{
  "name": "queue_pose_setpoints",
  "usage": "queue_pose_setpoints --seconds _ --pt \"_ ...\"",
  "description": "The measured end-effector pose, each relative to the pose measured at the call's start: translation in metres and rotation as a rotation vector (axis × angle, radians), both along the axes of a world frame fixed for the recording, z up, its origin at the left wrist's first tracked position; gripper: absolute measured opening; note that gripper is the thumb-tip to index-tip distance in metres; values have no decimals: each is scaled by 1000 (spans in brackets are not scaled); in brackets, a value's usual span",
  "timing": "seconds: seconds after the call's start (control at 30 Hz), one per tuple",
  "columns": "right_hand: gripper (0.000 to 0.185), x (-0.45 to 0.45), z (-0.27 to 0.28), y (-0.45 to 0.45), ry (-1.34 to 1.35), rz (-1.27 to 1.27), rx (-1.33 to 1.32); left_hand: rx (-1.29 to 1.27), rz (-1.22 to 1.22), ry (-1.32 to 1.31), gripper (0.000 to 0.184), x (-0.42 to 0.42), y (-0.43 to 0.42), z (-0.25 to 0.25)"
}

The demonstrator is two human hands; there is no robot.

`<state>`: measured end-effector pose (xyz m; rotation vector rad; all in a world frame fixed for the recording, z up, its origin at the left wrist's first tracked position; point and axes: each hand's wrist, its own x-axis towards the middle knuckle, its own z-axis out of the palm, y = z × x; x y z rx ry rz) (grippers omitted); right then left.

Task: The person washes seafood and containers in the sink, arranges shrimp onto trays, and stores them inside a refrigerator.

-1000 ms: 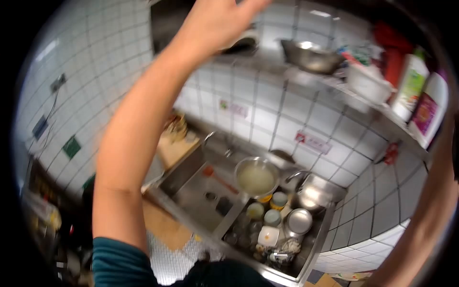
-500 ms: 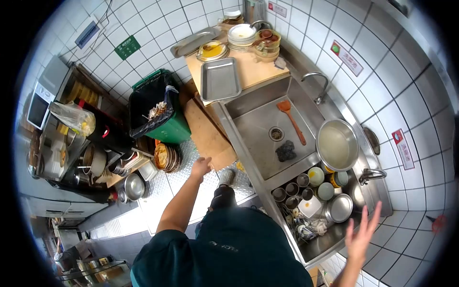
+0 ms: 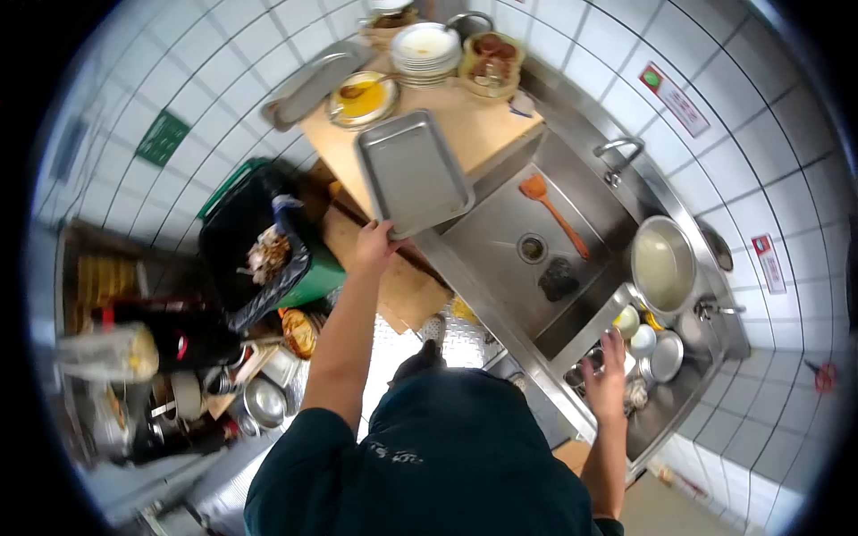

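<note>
A grey rectangular metal tray [image 3: 416, 174] rests at the front of the wooden board, its near corner over the edge. My left hand [image 3: 375, 243] has its fingers closed on that corner. My right hand [image 3: 608, 375] hovers over the right sink basin with fingers apart, holding nothing. Beneath it are cups and bowls, partly hidden by the hand, and a round metal lid or dish [image 3: 666, 355]. In the left basin lie an orange spatula [image 3: 559, 219] and a dark scrubber [image 3: 559, 280].
Stacked white plates [image 3: 425, 49], a plate with yellow liquid [image 3: 362, 100] and a basket [image 3: 492, 67] stand on the board [image 3: 492, 125]. A lined green bin [image 3: 313, 277] holds scraps. A large metal bowl [image 3: 663, 268] sits by the faucets. Cluttered shelving is at left.
My left hand has risen from beside the cardboard to the tray's corner. My right hand has moved leftward over the dishes. The view has shifted.
</note>
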<state>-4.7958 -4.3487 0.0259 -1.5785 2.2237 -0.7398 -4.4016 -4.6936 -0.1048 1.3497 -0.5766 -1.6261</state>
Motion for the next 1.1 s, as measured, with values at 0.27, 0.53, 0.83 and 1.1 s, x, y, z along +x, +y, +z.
queue_pose_setpoints --seconds 0.27,0.53,0.83,1.1 --pt "55 46 -11 -74 -170 -78 -44 -182 -233 -50 42 -54 41 54" --pt "69 -76 -76 -212 -803 -371 -170 -4 -864 -283 43 -112 34 -56" --pt "62 -227 -157 -388 -598 -630 -63 164 -602 -55 63 -192 -25 -36" --pt "73 -234 -199 -397 33 -156 111 60 -600 -98 52 -243 -59 -83"
